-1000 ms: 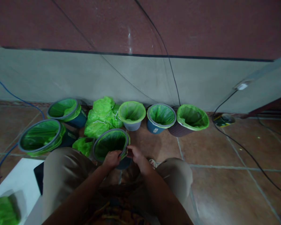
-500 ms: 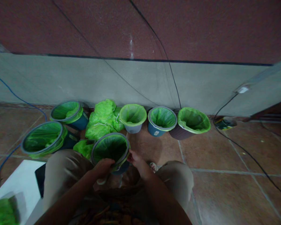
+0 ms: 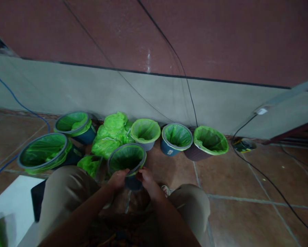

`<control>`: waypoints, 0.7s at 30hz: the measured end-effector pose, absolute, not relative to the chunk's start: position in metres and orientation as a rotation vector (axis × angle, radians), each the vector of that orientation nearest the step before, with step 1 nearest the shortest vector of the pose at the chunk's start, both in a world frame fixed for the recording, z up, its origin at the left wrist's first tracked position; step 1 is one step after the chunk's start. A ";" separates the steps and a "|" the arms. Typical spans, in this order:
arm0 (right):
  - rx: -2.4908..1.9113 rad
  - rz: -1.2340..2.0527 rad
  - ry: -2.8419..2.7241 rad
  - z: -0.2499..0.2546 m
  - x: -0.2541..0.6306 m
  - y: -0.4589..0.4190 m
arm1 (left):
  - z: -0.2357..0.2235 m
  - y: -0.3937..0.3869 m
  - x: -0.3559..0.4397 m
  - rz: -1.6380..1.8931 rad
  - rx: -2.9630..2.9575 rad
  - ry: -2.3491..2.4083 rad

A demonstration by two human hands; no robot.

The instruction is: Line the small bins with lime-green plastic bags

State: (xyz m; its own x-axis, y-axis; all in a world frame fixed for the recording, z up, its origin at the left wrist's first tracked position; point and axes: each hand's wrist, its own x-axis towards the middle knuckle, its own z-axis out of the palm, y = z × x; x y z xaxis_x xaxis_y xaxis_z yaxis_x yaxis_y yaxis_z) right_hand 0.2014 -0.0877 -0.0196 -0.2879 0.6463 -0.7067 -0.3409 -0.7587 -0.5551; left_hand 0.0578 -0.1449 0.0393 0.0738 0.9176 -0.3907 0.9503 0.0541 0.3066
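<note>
We grip the near rim (image 3: 135, 170) of the dk-blue bin (image 3: 133, 183) w/ L hand (image 3: 120, 178) and R hand (image 3: 146, 177), in front of us btwn our knees (image 3: 73, 183). It's round, grey-rimmed, w/ a green liner (image 3: 117, 162) inside (v. shadowy at the bottom).

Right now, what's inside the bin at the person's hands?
Inside the bin is a green liner. Its depths are too dark to show the bottom. The liner hides the inner wall. The left hand and right hand cover parts of the near rim.
</note>
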 end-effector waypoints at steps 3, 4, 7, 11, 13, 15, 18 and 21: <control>-1.349 2.090 -0.414 -0.016 0.202 -0.090 | 0.031 -0.142 0.041 -0.087 1.859 1.857; -1.354 2.087 -0.415 -0.015 0.202 -0.089 | 0.029 -0.141 0.037 -0.095 1.851 1.863; -1.340 2.073 -0.403 -0.014 0.204 -0.085 | 0.025 -0.138 0.030 -0.122 1.830 1.883; -1.306 2.067 -0.372 -0.015 0.206 -0.078 | 0.025 -0.138 0.024 -0.136 1.819 1.875; -1.323 2.058 -0.360 -0.016 0.206 -0.076 | 0.026 -0.139 0.025 -0.139 1.818 1.863; -1.353 2.049 -0.357 -0.017 0.206 -0.076 | 0.028 -0.139 0.030 -0.132 1.812 1.877; -1.396 2.067 -0.383 -0.019 0.204 -0.079 | 0.034 -0.135 0.046 -0.023 1.815 1.928; -1.421 2.141 -0.454 -0.018 0.200 -0.086 | 0.040 -0.124 0.068 0.113 1.814 1.966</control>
State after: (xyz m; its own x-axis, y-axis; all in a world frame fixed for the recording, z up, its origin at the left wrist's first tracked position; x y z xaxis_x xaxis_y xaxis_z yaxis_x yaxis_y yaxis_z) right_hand 0.2000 -0.0860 -0.0185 -0.3097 0.5927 -0.7435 -0.2396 -0.8054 -0.5422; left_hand 0.0682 -0.1237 0.0404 -0.0247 0.9613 -0.2744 0.9234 0.1271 0.3621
